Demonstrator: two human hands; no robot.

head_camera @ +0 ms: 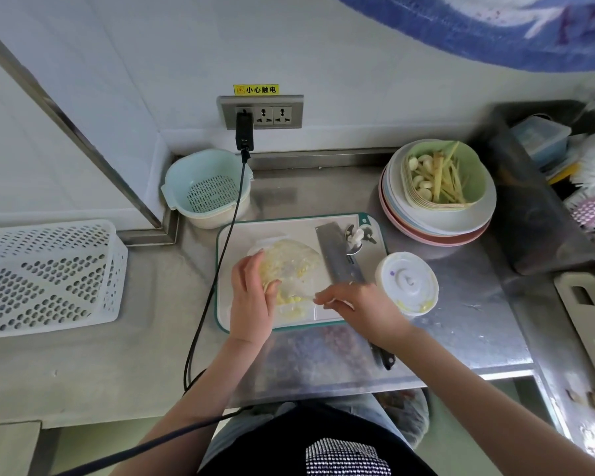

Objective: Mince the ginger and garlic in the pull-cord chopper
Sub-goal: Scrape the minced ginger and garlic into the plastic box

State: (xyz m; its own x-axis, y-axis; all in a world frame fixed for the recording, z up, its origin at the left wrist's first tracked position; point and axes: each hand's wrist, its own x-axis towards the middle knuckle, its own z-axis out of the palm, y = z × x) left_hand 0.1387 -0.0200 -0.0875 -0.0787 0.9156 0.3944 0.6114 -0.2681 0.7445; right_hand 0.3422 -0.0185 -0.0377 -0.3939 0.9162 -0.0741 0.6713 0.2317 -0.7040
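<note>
The clear chopper bowl (289,266) lies tilted on the white cutting board (234,235), with yellow minced ginger and garlic (289,298) stuck inside it. My left hand (251,297) grips the bowl's near rim, thumb inside. My right hand (358,304) pinches a thin pale utensil (299,293) whose tip reaches into the bowl. The chopper's white lid (407,283) rests upside down on the counter to the right. Its blade unit (358,237) lies at the board's far right corner.
A cleaver (337,255) lies on the board beside the bowl, its handle under my right wrist. A green bowl of garlic cloves and ginger strips (440,176) tops a plate stack at back right. A colander (207,187), a white basket (45,276) and a black cable (220,255) are on the left.
</note>
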